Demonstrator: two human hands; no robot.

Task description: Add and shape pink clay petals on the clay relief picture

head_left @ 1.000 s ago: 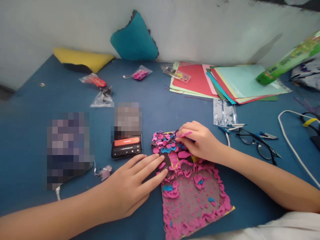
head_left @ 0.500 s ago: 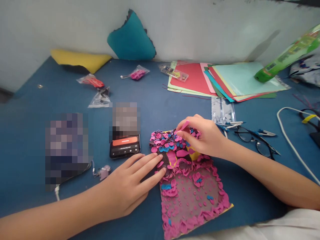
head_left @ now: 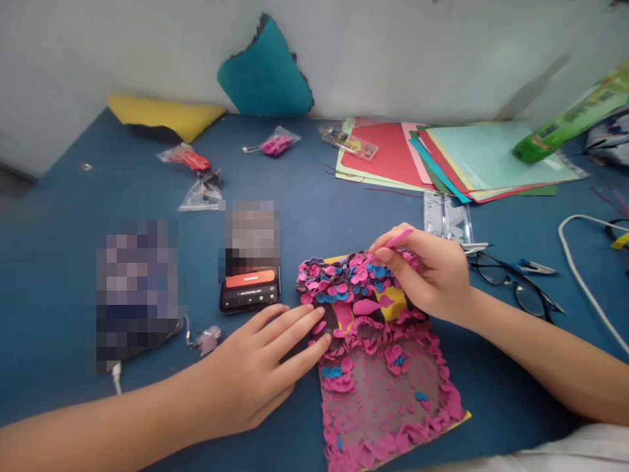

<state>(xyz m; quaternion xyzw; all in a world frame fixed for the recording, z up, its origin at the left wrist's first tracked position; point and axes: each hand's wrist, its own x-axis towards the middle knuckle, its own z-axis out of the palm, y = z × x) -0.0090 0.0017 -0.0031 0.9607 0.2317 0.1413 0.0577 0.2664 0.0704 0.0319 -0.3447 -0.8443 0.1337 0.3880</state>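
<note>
Clay-decorated panel (head_left: pixel 388 400) | left hand (head_left: pixel 268 367) outstretched, touching its left edge | right hand (head_left: pixel 432 272) pinching pink stick (head_left: pixel 400 237) over far end

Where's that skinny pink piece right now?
In the head view, just right of the middle, the skinny pink piece is pinched in the right hand, between thumb and fingers, over the far end of the decorated board.

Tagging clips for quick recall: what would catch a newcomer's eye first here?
The bright pink panel, low and right of centre, likely comes first. At its far end, the right hand pinches a pink strip. Behind, a ragged teal sheet leans against the wall.
</note>
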